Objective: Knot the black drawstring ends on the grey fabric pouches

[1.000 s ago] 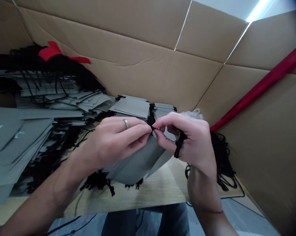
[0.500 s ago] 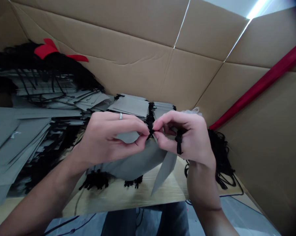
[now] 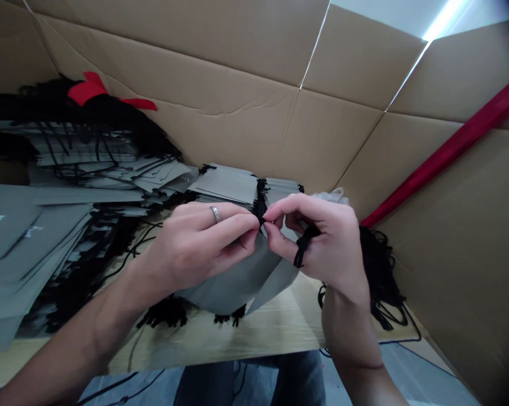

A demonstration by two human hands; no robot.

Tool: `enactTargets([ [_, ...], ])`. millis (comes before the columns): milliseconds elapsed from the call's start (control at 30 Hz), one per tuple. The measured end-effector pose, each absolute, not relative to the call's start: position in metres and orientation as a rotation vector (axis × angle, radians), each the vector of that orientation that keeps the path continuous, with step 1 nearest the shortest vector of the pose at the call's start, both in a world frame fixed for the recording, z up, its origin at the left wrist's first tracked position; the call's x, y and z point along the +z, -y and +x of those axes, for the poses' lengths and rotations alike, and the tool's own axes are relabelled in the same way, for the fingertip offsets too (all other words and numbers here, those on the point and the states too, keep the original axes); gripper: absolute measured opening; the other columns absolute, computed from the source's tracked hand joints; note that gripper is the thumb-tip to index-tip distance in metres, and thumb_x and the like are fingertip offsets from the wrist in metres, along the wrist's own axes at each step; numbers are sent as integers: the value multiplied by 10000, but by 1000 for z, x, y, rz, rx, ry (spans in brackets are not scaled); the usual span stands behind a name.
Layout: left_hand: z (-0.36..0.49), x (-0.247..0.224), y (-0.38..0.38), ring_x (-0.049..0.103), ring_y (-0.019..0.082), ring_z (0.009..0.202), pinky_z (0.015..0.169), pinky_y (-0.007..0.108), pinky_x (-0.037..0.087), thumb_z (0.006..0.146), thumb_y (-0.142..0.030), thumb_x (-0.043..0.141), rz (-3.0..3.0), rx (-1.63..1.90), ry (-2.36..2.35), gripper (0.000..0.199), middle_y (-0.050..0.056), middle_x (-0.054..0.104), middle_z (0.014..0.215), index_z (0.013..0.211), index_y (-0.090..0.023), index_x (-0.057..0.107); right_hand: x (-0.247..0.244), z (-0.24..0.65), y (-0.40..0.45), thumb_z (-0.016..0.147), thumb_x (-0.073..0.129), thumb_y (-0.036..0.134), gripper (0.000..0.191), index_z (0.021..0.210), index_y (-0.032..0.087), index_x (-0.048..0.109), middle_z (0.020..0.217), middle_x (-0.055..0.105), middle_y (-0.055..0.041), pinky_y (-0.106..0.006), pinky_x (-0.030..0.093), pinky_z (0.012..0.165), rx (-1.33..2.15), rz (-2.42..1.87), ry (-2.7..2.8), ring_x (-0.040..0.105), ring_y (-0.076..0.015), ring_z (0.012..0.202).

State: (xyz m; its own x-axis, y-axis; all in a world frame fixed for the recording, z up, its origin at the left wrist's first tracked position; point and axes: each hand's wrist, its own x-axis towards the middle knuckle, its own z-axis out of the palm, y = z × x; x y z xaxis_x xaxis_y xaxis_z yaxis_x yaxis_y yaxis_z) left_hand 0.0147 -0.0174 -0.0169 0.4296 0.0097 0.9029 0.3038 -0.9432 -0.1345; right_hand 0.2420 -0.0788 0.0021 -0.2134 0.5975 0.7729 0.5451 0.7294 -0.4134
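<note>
Left hand (image 3: 207, 238) and right hand (image 3: 328, 237), both mine, pinch black cord (image 3: 261, 218), fingertips close together, over grey sheets (image 3: 231, 285), one or two, I can't tell, above the bench (image 3: 279, 335). Behind stand two small grey stacks (image 3: 226, 183). Half a second ago my left thumb and fingers arched apart; now they're bunched. My fingertips hide most of the cord.

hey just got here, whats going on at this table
A person is working with both bare hands over the table. The left hand and right hand meet at the fingertips, pinching a bit of black cord at a grey sheet. More cord is bunched in the right palm. Grey sheets with white lettering are piled to the left, and a heap of black cords lies to the right.
</note>
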Motion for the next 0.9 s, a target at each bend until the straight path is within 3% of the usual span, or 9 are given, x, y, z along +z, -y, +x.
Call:
enactTargets([
  [267,15,-21,14,819,108,742,684,274,628,934,-175,870,-2661,-1900,323,199,-99,869,895,1027,-325,777,1,242,78,916,835,72,173,992,225,806,837,783,53,-210,520,619,201,-784,1814,666,-74,696],
  [433,21,-23,3,811,122,766,691,256,638,902,-122,897,-2816,-2098,211,210,-49,867,900,1002,-293,828,-2,238,74,911,831,68,179,985,229,805,856,795,51,-218,523,626,145,-756,1775,659,-73,699],
  [500,25,-21,2,840,135,826,758,237,688,929,-130,896,-2955,-2167,220,223,-12,879,978,1094,-264,828,-3,237,73,915,823,61,192,1002,231,806,868,795,48,-236,535,646,55,-777,1740,654,-81,707],
  [567,26,-19,2,859,151,877,797,235,710,1005,-202,863,-3194,-2078,336,197,19,887,1049,1191,-237,809,-5,236,72,930,813,58,208,1030,240,802,893,794,44,-252,548,661,-40,-789,1705,666,-93,723],
  [667,25,-15,6,775,125,752,644,208,604,1110,-289,758,-3320,-1787,576,109,5,862,946,1136,-208,826,-4,241,72,944,800,63,209,1030,253,780,916,778,34,-280,563,674,-123,-807,1716,672,-116,742],
  [733,23,-14,9,708,114,703,620,222,533,1139,-269,701,-3167,-1678,619,163,-8,838,885,1084,-200,839,0,248,73,936,824,92,248,1109,262,774,1019,783,3,-306,571,692,-79,-808,1772,689,-149,816],
  [833,20,-14,13,727,128,764,712,244,539,1159,-205,634,-3038,-1528,510,180,3,845,936,1123,-198,811,6,260,72,925,935,178,437,1314,274,761,1235,781,-52,-323,579,711,71,-778,1939,710,-188,943],
  [900,19,-12,16,711,133,762,705,252,525,1176,-192,591,-3018,-1438,448,197,8,817,921,1096,-195,771,9,265,70,945,967,196,387,1278,256,780,1196,807,-42,-305,580,709,130,-736,2052,707,-164,878],
])
